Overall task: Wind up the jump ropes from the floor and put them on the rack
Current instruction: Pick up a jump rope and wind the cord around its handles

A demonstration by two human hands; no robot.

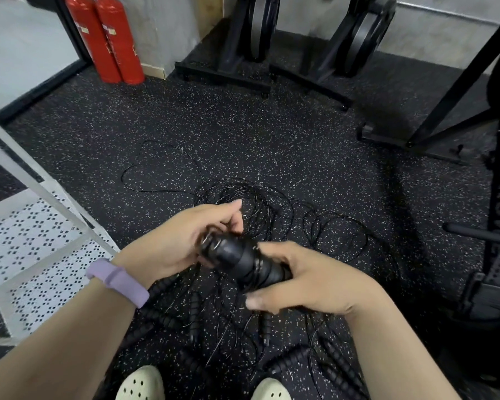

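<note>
- Head view, centre of the frame: both hands meet over a pair of black jump-rope handles [243, 261], held together as one bundle that slants from upper left down to lower right.
- The right hand [309, 280], at lower centre right, has its fingers and thumb curled round the lower end of the handles.
- The left hand [185, 241], centre left, has its fingers bent over the upper end of the bundle, where a metal fitting shows; the fingertips seem to pinch there, though blur hides exactly what they pinch. A lilac wristband [119, 281] sits on that wrist.
- Jump ropes [260, 203]: thin black cords lie in loose, overlapping loops on the floor just above the hands, with one strand trailing out to the upper left and more loops running to the right.
- More ribbed black handles [338, 362] and tangled cord lie on the floor at the bottom of the frame, beneath the forearms.
- Two pale clogs [142, 383] show at the bottom edge.
- The speckled black rubber floor [98, 134] fills the middle of the frame.
- A white perforated rack [38, 226] stands at the left edge.
- Two red fire extinguishers [104, 39] stand in the upper left.
- Black gym machines [251, 39] line the wall along the top, and another occupies the right edge.
</note>
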